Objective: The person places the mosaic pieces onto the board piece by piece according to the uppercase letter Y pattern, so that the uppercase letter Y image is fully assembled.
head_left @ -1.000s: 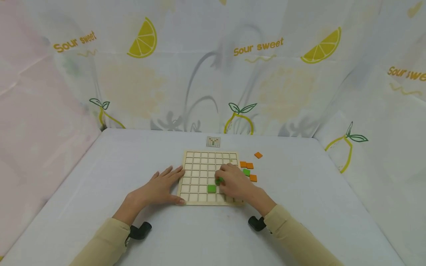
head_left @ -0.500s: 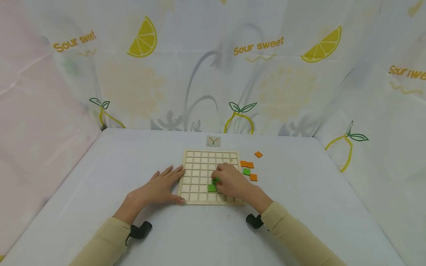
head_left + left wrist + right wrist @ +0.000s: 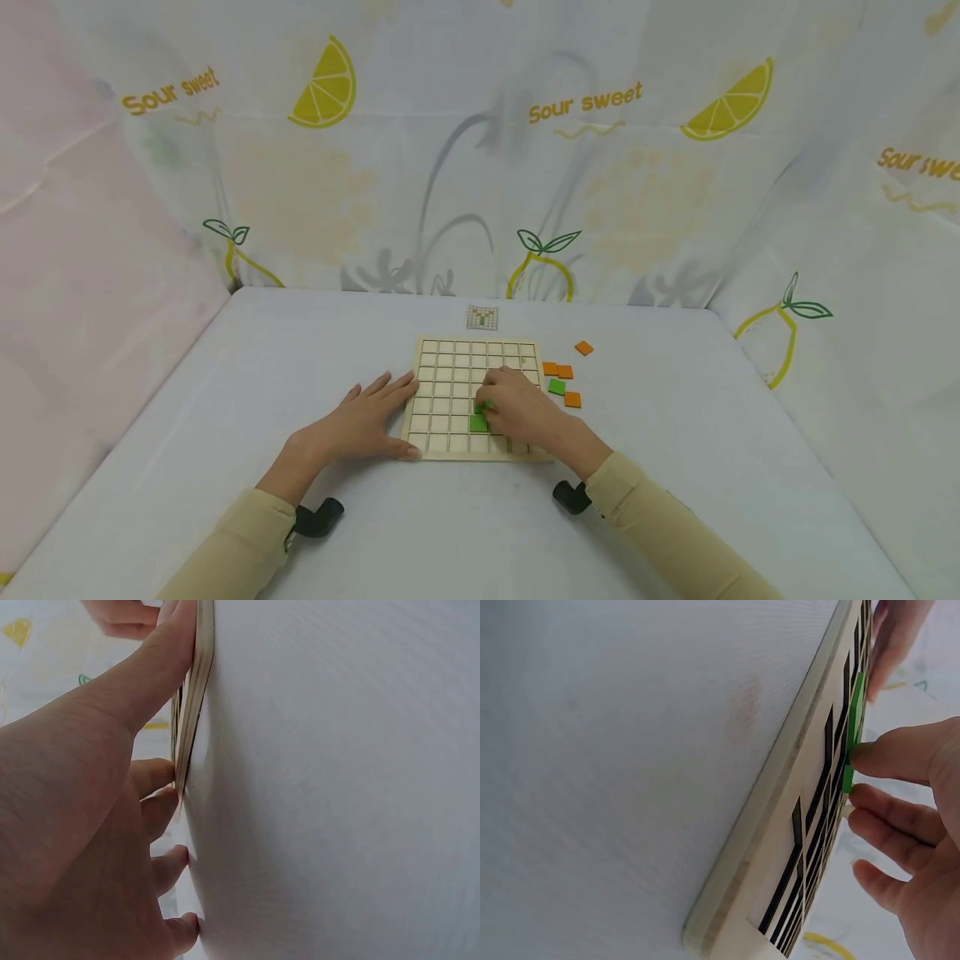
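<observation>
White tabletop [image 3: 202, 400] bears the gridded board [image 3: 442, 389], lemon-printed fabric [image 3: 427, 75] behind

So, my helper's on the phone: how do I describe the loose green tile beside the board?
On the white table, find the wooden grid board. Off its right edge lie loose orange tiles; the green tile among them is the only green one.

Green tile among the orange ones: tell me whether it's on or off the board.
Off: in the head view, the green tile lies on the white table, right of the gridded board, near the orange tiles.
</observation>
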The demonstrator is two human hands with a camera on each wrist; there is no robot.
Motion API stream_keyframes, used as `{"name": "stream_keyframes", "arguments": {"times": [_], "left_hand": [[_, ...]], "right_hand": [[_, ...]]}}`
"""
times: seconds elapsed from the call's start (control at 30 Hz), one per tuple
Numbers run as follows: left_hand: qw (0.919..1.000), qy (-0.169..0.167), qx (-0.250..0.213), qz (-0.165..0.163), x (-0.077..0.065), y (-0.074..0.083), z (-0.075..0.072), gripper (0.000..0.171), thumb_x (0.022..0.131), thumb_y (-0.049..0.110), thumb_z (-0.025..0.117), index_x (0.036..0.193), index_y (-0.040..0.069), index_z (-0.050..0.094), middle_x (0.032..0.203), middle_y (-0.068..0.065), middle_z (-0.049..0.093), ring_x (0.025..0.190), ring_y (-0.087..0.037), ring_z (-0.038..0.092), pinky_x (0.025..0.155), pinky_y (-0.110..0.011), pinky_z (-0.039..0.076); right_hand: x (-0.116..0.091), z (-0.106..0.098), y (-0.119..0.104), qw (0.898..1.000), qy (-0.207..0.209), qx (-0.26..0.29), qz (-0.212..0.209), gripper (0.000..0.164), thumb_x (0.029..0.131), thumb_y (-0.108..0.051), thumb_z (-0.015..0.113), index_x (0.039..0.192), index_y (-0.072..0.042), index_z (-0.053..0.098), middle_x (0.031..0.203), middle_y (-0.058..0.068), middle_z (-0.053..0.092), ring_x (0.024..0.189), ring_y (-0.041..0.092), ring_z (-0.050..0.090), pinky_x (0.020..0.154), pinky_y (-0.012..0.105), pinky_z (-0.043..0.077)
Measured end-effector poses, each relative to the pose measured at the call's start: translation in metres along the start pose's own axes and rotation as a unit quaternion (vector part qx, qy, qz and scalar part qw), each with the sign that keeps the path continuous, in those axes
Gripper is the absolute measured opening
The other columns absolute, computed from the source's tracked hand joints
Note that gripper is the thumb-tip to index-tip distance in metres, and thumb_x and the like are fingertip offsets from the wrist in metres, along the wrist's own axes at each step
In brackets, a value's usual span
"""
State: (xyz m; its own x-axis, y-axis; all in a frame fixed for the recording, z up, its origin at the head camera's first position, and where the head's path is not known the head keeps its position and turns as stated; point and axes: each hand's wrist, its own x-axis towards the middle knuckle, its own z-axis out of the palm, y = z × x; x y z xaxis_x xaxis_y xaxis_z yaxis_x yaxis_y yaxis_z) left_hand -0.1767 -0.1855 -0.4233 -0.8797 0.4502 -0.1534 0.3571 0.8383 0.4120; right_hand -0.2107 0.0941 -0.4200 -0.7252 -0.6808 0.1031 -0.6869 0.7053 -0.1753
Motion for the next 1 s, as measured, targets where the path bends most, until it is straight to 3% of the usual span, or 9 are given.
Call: {"name": "stream_keyframes", "arguments": {"times": [0.23,0.83,1.0], "left_hand": [[1.0000,-0.002,0.002,0.001,0.000,0.001,-0.001,0.109,0.076,0.064,0.075,0.159,0.014,0.026,0.168,-0.004,0.019,0.154,-0.041,0.012,0.118,-0.071,0.010],[1.0000,-0.003,-0.001,0.000,0.001,0.000,-0.001,0.110,0.075,0.065,0.075,0.159,0.014,0.025,0.168,-0.004,0.018,0.155,-0.041,0.010,0.118,-0.071,0.009],[1.0000,-0.004,-0.001,-0.001,0.001,0.000,-0.001,0.110,0.075,0.065,0.075,0.159,0.014,0.025,0.168,-0.004,0.018,0.155,-0.041,0.010,0.118,-0.071,0.009]], "right_hand": [[-0.003,-0.003,-0.001,1.000,0.020,0.008,-0.022,0.018,0.093,-0.009,0.067,0.102,-0.014,0.081,0.095,-0.003,0.067,0.086,0.011,0.052,0.080,0.027,0.047],[-0.010,-0.006,0.000,0.999,0.005,0.030,-0.010,0.029,0.091,-0.001,0.061,0.112,-0.012,0.077,0.095,-0.001,0.063,0.088,0.013,0.049,0.084,0.030,0.045],[-0.012,-0.007,0.004,1.000,0.002,0.027,-0.014,0.028,0.092,-0.002,0.062,0.112,-0.013,0.077,0.094,-0.002,0.063,0.086,0.013,0.047,0.080,0.028,0.043]]}}
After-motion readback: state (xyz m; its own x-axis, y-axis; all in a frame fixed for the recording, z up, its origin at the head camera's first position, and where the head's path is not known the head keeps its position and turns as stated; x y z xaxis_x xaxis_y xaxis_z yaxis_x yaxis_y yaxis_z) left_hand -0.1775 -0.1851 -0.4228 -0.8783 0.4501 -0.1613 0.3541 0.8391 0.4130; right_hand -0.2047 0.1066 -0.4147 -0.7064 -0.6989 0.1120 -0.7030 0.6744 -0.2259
